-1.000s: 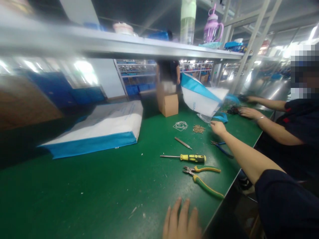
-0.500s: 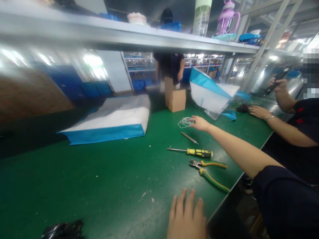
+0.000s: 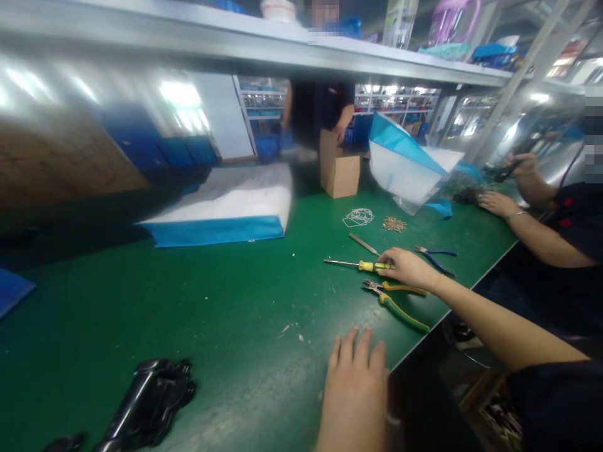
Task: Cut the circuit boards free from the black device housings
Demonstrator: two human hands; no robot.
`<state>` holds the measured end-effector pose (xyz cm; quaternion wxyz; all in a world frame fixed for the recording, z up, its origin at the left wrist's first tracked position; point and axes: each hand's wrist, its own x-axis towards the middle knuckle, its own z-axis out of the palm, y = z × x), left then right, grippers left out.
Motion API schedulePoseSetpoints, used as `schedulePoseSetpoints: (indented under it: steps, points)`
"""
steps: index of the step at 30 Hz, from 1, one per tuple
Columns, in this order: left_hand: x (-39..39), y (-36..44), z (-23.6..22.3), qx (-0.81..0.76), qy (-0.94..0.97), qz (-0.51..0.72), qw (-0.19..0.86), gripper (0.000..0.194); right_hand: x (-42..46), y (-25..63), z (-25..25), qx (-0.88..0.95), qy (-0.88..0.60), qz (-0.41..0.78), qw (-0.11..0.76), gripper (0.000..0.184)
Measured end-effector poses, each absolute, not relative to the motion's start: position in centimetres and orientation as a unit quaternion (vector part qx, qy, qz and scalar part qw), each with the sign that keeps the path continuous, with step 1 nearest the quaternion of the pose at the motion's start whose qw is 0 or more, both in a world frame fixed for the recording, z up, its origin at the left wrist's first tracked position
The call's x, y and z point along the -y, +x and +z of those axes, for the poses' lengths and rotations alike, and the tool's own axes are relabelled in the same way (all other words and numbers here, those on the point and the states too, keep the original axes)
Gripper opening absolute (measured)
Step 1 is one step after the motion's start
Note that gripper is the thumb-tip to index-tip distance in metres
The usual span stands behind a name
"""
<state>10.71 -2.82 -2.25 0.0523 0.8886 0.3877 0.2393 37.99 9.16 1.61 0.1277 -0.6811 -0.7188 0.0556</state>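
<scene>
Screwdriver [image 3: 366,266] under the right hand [image 3: 407,267]

The big green table [image 3: 245,307] holds everything. Call the screwdriver the middle of a clock. A flat white and blue bag [image 3: 226,201] lies at 10 o'clock, and a floppy bag [image 3: 405,160] sits at 1. A brown box [image 3: 346,177] stands at 12. A shiny black thing [image 3: 141,408] is at 8. The left hand [image 3: 354,389] lies flat at 6, fingers spread, touching just the table. The right hand's fingers bend over the screwdriver's handle, half closed; I can't tell if they squeeze it. Green and yellow pliers [image 3: 404,314] lie near, at 5. The screwdriver lies on the table, tip toward 9. Blue pliers [image 3: 443,252] are at 3, white loops [image 3: 360,217] at 12, little gold bits [image 3: 394,224] at 1.
</scene>
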Motion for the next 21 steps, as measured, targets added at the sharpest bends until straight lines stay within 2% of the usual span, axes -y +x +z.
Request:
schedulePoseSetpoints:
  steps: [3,10,15,21]
  points:
    - [2.9,10.4,-1.1,-0.385,0.895,0.214,0.064,0.032,-9.4,39.1,0.8,0.685,-0.712,0.058,0.145,0.027]
    - [3.0,9.3,2.0,-0.409,0.892,0.163,0.105,0.034,-9.5,39.0,2.0,0.642,-0.747,-0.028,0.171,0.027]
    - [3.2,8.5,2.1,-0.418,0.892,0.145,0.096,0.036,-4.9,34.6,2.7,0.673,-0.707,-0.066,0.206,0.036]
    - [3.1,8.3,1.6,-0.411,0.903,0.102,0.078,0.039,-0.5,30.1,-1.4,0.716,-0.667,-0.049,0.202,0.056]
